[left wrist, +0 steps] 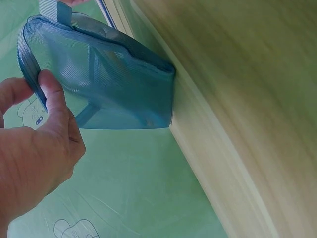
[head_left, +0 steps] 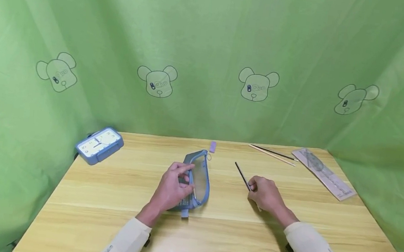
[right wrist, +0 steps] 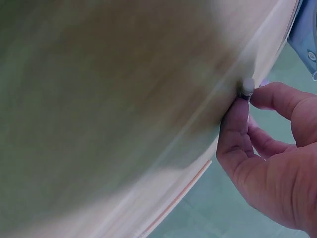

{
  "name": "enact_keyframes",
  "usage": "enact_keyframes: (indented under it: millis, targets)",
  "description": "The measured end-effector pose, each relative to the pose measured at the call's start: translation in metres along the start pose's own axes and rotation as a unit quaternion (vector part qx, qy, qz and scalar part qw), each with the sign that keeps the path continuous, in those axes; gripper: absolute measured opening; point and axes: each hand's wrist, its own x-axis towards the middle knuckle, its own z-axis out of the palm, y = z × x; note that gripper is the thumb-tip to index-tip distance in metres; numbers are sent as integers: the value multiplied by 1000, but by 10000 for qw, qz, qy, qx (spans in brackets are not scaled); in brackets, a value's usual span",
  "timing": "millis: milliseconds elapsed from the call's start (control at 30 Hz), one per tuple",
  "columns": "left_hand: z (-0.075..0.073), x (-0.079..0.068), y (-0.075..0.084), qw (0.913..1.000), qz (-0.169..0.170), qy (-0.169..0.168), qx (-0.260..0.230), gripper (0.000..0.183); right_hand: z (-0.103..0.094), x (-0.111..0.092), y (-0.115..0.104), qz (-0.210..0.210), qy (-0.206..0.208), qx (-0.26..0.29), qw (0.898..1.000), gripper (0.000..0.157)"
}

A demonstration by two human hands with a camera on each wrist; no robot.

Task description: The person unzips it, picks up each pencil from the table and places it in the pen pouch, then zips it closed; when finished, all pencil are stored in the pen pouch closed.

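A blue mesh pencil case stands unzipped on the table in the head view. My left hand pinches the edge of its opening between thumb and fingers. In the left wrist view, the case's see-through side faces the camera. To the right of the case, my right hand holds a dark pencil between thumb and fingertips, slanting up to the left. The right wrist view shows the pencil's pale end sticking out from the fingertips, close over the wood.
A blue alarm clock stands at the back left. Behind the case lies a small purple eraser. A black pencil and a light pencil lie at the back right, beside a pinkish ruler pack. A green curtain borders the table.
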Motion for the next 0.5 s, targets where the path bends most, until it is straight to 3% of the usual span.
enact_keyframes:
  millis: [333,433,500]
  targets:
    - [1,0,0,10000,38,0,8,63,-4,0,-3,259,66,639,9976,22]
    - [1,0,-1,10000,43,-11,12,63,-8,-3,-14,392,-57,1414,9892,26]
    - [0,0,-1,10000,26,-12,10,63,-10,-6,-24,446,-201,2054,9775,30]
